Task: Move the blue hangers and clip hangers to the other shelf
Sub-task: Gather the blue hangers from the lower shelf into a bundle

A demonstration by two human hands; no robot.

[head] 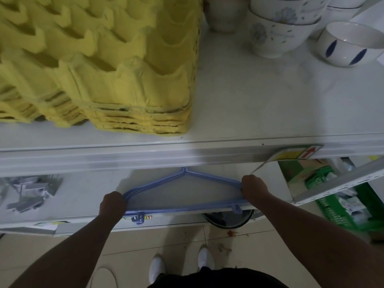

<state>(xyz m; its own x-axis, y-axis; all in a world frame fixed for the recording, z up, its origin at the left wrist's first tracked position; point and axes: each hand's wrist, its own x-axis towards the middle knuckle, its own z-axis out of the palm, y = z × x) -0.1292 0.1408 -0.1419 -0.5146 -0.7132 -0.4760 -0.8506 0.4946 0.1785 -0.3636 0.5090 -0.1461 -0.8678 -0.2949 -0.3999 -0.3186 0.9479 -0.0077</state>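
Note:
A flat stack of blue hangers (182, 208) lies on the lower white shelf (87, 196), hooks pointing back under the upper shelf. My left hand (112, 204) grips the stack's left end. My right hand (254, 189) grips its right end. Small blue clips hang from the bottom bar over the shelf's front edge. A pile of grey clip hangers (31, 193) lies on the same shelf to the left, apart from both hands.
The upper shelf (239, 113) carries a stack of yellow egg trays (99, 65) at left and white bowls (276, 32) at back right. A green basket (340, 206) stands low at right. A dark bucket (227, 220) sits on the tiled floor below the shelf.

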